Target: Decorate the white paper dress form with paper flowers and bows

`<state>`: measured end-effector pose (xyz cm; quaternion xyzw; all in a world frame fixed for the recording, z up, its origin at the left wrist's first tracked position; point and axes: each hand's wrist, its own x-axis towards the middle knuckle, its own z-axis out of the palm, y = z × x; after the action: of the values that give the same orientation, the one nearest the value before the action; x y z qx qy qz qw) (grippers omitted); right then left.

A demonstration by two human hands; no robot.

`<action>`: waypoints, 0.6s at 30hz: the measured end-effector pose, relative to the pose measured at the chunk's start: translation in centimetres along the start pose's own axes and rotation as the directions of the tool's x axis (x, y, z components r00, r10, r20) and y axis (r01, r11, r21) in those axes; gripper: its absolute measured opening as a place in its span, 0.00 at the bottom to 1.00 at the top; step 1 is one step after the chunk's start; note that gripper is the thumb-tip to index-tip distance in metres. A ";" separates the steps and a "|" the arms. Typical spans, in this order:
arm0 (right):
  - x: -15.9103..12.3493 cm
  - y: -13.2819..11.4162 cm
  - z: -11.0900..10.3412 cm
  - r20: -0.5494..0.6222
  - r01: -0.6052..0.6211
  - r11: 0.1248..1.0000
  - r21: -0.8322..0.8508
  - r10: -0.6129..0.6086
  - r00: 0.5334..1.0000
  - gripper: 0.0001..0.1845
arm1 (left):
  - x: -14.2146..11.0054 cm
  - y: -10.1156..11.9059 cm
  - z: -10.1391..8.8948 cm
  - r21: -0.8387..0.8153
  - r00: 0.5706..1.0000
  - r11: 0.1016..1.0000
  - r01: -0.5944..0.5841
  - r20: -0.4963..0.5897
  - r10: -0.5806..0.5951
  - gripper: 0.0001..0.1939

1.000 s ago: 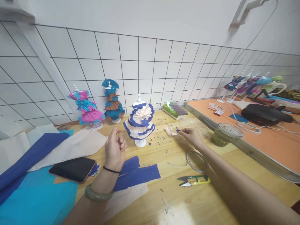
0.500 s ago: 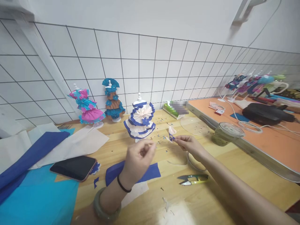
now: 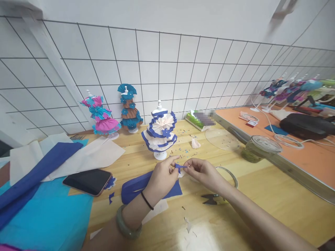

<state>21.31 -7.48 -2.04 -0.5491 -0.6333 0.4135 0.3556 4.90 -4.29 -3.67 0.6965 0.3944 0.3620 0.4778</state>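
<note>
Snips (image 3: 210, 199) lie on the near side of the blue-and-white dress form (image 3: 159, 134), to its right. Beyond them, the right hand (image 3: 205, 171) pinches a small blue paper piece (image 3: 178, 166), long axis crosswise before the form; the left hand (image 3: 162, 176), nearer the form, curls half-open around the other end, its grip unclear.

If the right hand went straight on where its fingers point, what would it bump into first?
Past the small blue paper piece at its fingertips, the right hand would probably meet the left hand, whose fingers lie just across. Depth is hard to judge from this one view.
</note>
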 end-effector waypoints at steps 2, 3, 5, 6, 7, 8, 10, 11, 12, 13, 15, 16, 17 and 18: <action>0.0 0.1 -0.1 -0.026 0.017 1.000 0.010 -0.017 1.000 0.15 | 0.1 -0.2 -0.1 -0.046 1.000 0.999 0.022 0.015 -0.021 0.20; 0.0 0.1 -0.2 -0.032 0.021 1.000 0.010 -0.020 0.999 0.15 | 0.1 -0.2 -0.1 -0.059 0.999 0.998 0.036 0.020 -0.035 0.20; -0.1 -0.2 -0.4 -0.036 0.015 1.000 0.013 -0.014 0.999 0.16 | 0.1 -0.2 -0.2 -0.069 0.998 0.996 0.063 0.031 -0.061 0.18; -0.1 -0.4 -0.5 -0.038 0.005 1.000 0.012 -0.005 0.999 0.17 | 0.1 -0.1 -0.3 -0.073 0.997 0.994 0.076 0.035 -0.074 0.17; -0.1 -0.6 -0.6 -0.041 -0.003 1.000 0.009 0.003 0.999 0.18 | 0.1 0.0 -0.3 -0.080 0.995 0.992 0.094 0.040 -0.091 0.16; -0.1 -0.8 -0.7 -0.044 -0.009 1.000 0.004 0.009 0.999 0.18 | 0.2 0.0 -0.3 -0.090 0.993 0.989 0.115 0.046 -0.112 0.16; 0.0 -1.1 -0.9 -0.052 -0.010 1.000 -0.008 0.010 0.999 0.18 | 0.3 0.3 -0.3 -0.123 0.985 0.978 0.171 0.055 -0.165 0.15; 0.0 -1.2 -1.1 -0.057 -0.010 1.000 -0.018 0.009 0.998 0.18 | 0.3 0.5 -0.3 -0.148 0.979 0.968 0.204 0.059 -0.197 0.15; 0.1 -1.2 -1.2 -0.063 -0.011 0.999 -0.030 0.009 0.998 0.18 | 0.4 0.7 -0.3 -0.182 0.971 0.954 0.237 0.062 -0.230 0.15; 0.2 -1.2 -1.3 -0.068 -0.009 0.999 -0.045 0.006 0.998 0.18 | 0.4 0.9 -0.3 -0.228 0.963 0.936 0.268 0.069 -0.259 0.15; 0.3 -0.9 -1.4 -0.070 0.017 0.996 -0.090 -0.023 0.997 0.17 | 0.4 1.3 -0.4 -0.344 0.947 0.883 0.320 0.093 -0.308 0.16; 0.3 -0.8 -1.3 -0.061 0.041 0.992 -0.121 -0.049 0.997 0.17 | 0.4 1.5 -0.4 -0.401 0.940 0.851 0.339 0.105 -0.326 0.15; 0.2 -0.7 -1.3 -0.044 0.068 0.985 -0.159 -0.075 0.996 0.16 | 0.4 1.7 -0.4 -0.451 0.934 0.821 0.352 0.115 -0.337 0.15; 0.1 -0.7 -1.2 -0.023 0.092 0.975 -0.203 -0.099 0.995 0.16 | 0.4 1.8 -0.5 -0.491 0.930 0.794 0.359 0.122 -0.346 0.14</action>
<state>22.09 -7.25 -0.93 -0.5580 -0.6915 0.3207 0.3280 5.04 -4.19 -1.76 0.4659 0.4022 0.3481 0.7071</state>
